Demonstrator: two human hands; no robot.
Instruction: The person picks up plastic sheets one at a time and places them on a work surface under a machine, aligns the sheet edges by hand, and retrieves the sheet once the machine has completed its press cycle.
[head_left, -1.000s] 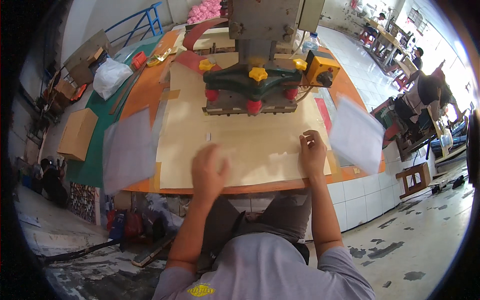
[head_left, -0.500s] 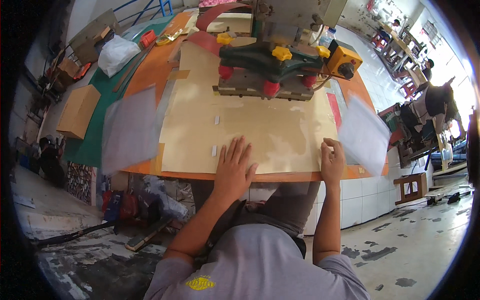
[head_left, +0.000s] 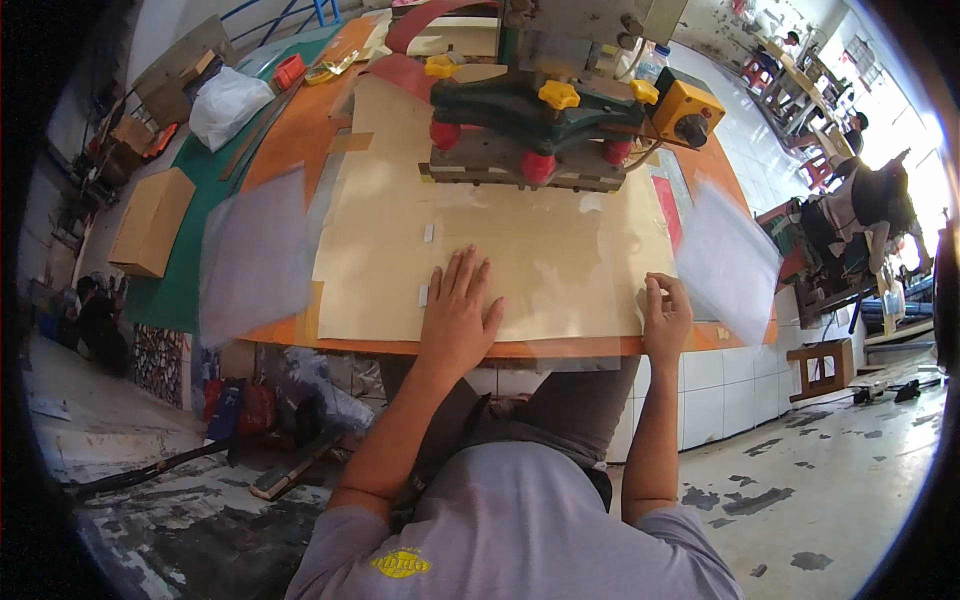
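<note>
My left hand [head_left: 458, 312] lies flat with its fingers stretched out, pressing on a clear plastic sheet [head_left: 560, 270] on a tan board [head_left: 370, 250]. The clear sheet's near edge hangs a little past the front of the table. Two small white strips, an upper one [head_left: 429, 233] and a lower one [head_left: 423, 296], sit on the board along the sheet's left side. At the board's right edge my right hand [head_left: 668, 316] is curled, thumb against forefinger; whatever it may hold is hidden. Beyond the hands stands a press [head_left: 545, 130] with a dark green head, yellow knobs and red feet.
Stacks of translucent plastic sheets lie at left [head_left: 255, 260] and right [head_left: 730, 265] on the orange tabletop [head_left: 285, 150]. A yellow control box [head_left: 688, 115] juts from the press's right. At far left are a cardboard box [head_left: 152, 222] and a white plastic bag [head_left: 228, 108].
My left hand has slid slightly forward and left, still flat. The clear sheet's near edge now shows beyond the table front. My right hand stays nearly in place.
</note>
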